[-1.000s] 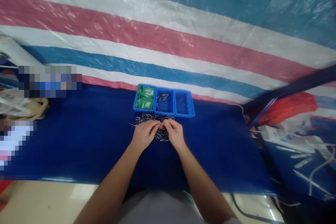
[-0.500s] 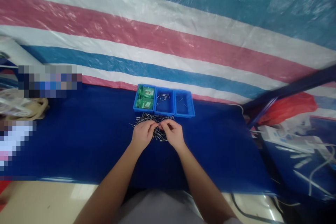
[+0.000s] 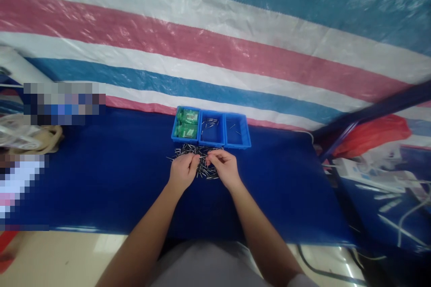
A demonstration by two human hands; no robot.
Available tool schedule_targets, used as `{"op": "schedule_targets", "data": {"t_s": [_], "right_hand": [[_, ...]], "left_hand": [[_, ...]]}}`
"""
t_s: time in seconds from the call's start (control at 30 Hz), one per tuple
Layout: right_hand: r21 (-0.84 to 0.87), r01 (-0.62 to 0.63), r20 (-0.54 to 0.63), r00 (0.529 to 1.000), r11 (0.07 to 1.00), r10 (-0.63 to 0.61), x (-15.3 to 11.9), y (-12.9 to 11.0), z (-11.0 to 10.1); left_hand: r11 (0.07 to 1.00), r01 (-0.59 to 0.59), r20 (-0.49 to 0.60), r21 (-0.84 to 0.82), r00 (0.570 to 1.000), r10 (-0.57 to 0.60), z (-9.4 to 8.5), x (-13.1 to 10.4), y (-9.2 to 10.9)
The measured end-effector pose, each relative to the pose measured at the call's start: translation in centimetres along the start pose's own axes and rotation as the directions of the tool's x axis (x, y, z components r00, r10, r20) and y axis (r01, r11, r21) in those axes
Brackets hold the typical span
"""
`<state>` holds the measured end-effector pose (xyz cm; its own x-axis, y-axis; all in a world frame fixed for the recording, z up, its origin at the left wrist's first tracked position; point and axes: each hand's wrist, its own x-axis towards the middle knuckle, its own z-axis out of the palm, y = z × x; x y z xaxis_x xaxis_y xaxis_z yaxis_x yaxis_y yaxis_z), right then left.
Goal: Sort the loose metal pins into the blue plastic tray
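Beyond both hands (image 3: 182, 172), blue bins (image 3: 236, 146) hold green packets (image 3: 187, 131) and thin rods (image 3: 212, 121); whether fingers (image 3: 194, 164) pinch anything is unclear.

Toward six o'clock, the left hand (image 3: 182, 172) and right hand (image 3: 226, 168) partly hide the pins (image 3: 206, 172), fingertip details too small to tell; a pixelated patch (image 3: 63, 104) obscures nine o'clock.

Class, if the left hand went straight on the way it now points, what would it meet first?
Probably the pile of thin metal pieces just ahead. How high the left hand sits is unclear, so it might instead clear them and reach the middle blue bin.
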<state>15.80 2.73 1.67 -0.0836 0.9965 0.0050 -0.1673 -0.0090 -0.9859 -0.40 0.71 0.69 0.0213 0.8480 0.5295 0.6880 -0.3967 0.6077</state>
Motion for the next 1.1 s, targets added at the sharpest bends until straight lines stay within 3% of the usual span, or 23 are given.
{"op": "schedule_targets", "data": {"t_s": [0.17,0.37,0.43,0.5,0.57,0.63,0.73,0.8,1.1], "right_hand": [[0.067,0.000,-0.025,1.000,0.998,0.002,0.3,0.8,-0.4],[0.155,0.068,-0.062,0.996,0.986,-0.059,0.5,0.7,-0.2],[0.063,0.108,-0.075,0.992,0.992,-0.103,0.4,0.5,-0.2],[-0.143,0.155,-0.074,0.983,0.977,-0.167,0.4,0.3,-0.5],[-0.410,0.214,-0.034,0.968,0.887,-0.249,0.4,0.3,-0.8],[-0.570,0.303,0.074,0.945,0.764,-0.319,0.5,0.4,-1.0],[-0.647,0.397,0.231,0.915,0.650,-0.330,0.6,0.6,-1.1],[-0.666,0.415,0.274,0.909,0.620,-0.315,0.7,0.8,-1.1],[-0.727,0.407,0.288,0.912,0.554,-0.292,0.5,0.9,-1.0]], "left_hand": [[0.996,0.040,0.018,-0.079,0.999,-0.039,-0.2,-0.1,0.0],[0.998,0.041,0.016,-0.050,0.999,-0.040,-0.1,-0.1,-0.1],[0.999,0.030,0.006,-0.033,1.000,-0.030,0.0,-0.1,-0.2],[1.000,0.017,0.002,-0.022,1.000,-0.017,0.1,-0.2,-0.3],[1.000,0.004,-0.001,-0.013,1.000,-0.004,0.1,-0.2,-0.3],[1.000,-0.010,-0.001,-0.002,1.000,0.010,0.1,-0.1,-0.3],[1.000,-0.026,-0.002,0.015,1.000,0.026,0.1,-0.1,-0.2],[0.999,-0.037,-0.005,0.024,0.999,0.037,0.1,-0.1,-0.2],[0.998,-0.057,-0.008,0.030,0.998,0.058,0.1,0.0,0.0]]}}
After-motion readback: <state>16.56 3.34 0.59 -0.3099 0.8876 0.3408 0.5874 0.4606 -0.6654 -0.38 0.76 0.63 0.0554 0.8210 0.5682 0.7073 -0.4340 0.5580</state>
